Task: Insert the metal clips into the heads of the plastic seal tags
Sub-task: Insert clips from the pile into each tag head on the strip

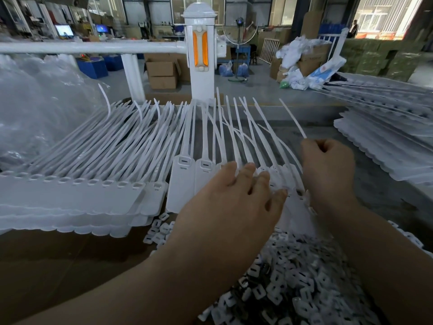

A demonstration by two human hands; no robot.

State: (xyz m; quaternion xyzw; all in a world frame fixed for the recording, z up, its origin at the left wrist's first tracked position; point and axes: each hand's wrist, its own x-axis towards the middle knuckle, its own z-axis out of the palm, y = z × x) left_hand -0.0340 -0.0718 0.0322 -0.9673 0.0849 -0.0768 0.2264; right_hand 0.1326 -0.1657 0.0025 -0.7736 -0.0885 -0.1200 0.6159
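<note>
- At 5 o'clock, nearest you, lies a heap of clips [288,285], small white pieces with slots, some darker metal among them; your right forearm crosses over it.
- Your left hand [236,198] sits at centre with fingers [248,170] spread and fairly straight, the tips resting on the heads of a fanned row of seal tags [187,181] laid on the worktop [375,184].
- Your right hand [328,170], at 3 o'clock just beside the left, is curled into a fist round the tail of one tag strap [293,118], which rises out of it toward 12 o'clock.
- At 9 o'clock a stacked batch of tags [70,193] lies with heads in a row and tails running away from you.
- At 2 o'clock more stacks [386,141] lie well apart from your hands.
- At 10 o'clock there is crumpled clear plastic sheeting [35,102].
- Beyond, at 12 o'clock, stands a white post [201,76] with orange reflectors, joined to a white rail [82,46]; cardboard boxes [161,71] sit on the floor behind.
</note>
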